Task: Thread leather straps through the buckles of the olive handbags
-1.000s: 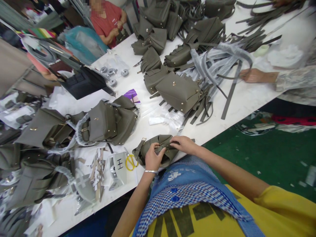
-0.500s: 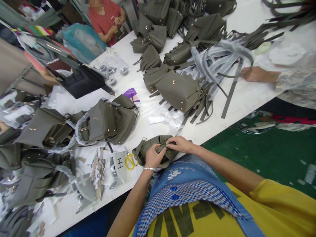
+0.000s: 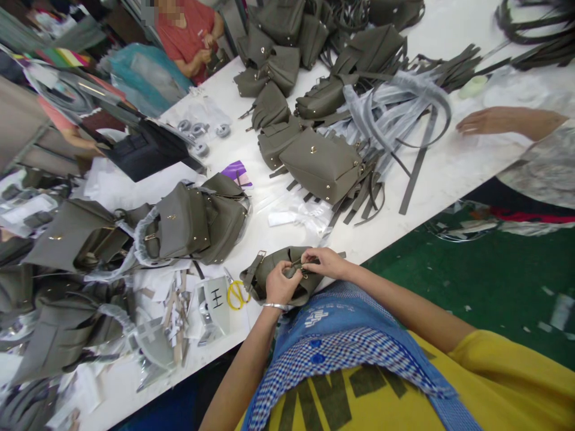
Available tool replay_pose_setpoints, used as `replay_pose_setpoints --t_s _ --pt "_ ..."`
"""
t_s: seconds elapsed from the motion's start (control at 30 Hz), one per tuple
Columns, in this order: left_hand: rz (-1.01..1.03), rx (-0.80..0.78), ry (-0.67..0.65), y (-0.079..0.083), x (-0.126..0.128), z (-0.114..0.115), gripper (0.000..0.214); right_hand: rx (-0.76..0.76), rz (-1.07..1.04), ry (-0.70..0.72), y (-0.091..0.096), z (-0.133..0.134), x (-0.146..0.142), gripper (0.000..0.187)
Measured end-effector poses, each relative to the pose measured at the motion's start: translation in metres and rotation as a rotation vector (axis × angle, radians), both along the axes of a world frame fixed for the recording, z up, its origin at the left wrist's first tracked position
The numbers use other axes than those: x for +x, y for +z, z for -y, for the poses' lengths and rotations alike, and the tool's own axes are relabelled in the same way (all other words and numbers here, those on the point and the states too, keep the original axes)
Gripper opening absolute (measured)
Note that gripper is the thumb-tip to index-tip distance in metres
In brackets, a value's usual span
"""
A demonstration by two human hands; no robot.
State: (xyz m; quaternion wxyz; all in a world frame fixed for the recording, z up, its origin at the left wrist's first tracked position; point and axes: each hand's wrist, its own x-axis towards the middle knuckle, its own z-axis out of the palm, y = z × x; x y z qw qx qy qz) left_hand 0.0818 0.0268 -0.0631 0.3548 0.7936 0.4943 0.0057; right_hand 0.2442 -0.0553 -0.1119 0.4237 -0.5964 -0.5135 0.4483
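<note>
An olive-grey handbag (image 3: pixel 265 272) lies at the table's near edge, against my blue apron. On its near left side, my left hand (image 3: pixel 282 284) has thumb and fingers closed on a thin strap of the bag. Close beside it, my right hand (image 3: pixel 324 262) pinches the same area from the right, fingertips almost meeting those of the left. A small gold metal fitting shows just under the right fingers. The exact piece between the fingertips is partly hidden. A buckle sits on the bag's upper left side.
Yellow-handled scissors (image 3: pixel 236 294) lie left of the bag, next to a clear plastic box (image 3: pixel 214 308). More handbags (image 3: pixel 183 221) are piled at left and beyond. Wrapped straps (image 3: pixel 381 120) lie at the right, near a co-worker's hand (image 3: pixel 487 121). Another person (image 3: pixel 191 42) stands across the table.
The co-worker's hand at the right has let go of the wrapped straps and drawn back to the right. My hands stay on the bag with only slight finger movement.
</note>
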Motion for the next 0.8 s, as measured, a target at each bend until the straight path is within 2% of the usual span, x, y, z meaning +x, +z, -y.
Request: replay_pose_setpoints --t_s 0.2,0.33,0.53,0.8 --pt "0.069 -0.088 0.043 -0.001 -0.001 0.0 0.024 -0.011 -0.152 0.039 -0.011 0.0 0.005 0.018" --pt "0.048 -0.067 0.013 -0.005 -0.003 -0.004 0.026 -0.041 -0.201 0.002 -0.016 -0.001 0.003 0.02" --pt "0.011 0.026 0.0 -0.011 -0.001 -0.004 0.021 -0.059 -0.133 -0.071 -0.008 -0.001 -0.007 0.016" --pt "0.008 0.028 0.042 -0.022 -0.004 -0.004 0.021 -0.096 0.012 -0.163 -0.004 -0.005 -0.02 0.015"
